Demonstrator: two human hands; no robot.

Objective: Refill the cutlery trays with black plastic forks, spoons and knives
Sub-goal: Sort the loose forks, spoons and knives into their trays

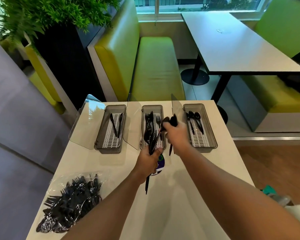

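Observation:
Three clear cutlery trays with open lids stand in a row on the white table. The left tray [100, 134] holds two knives, the middle tray [143, 118] several forks, the right tray [208, 125] three spoons. My left hand [148, 163] grips a bunch of black cutlery [150, 135] just in front of the middle tray. My right hand [176, 134] is closed on a few black spoons [172, 119] between the middle and right trays; their handles stick out below it.
A clear plastic bag of black forks [71, 201] lies at the table's near left. A round sticker [160, 163] lies under my left hand. Green bench seats [154, 70] and a grey table [235, 44] stand beyond. A planter stands at far left.

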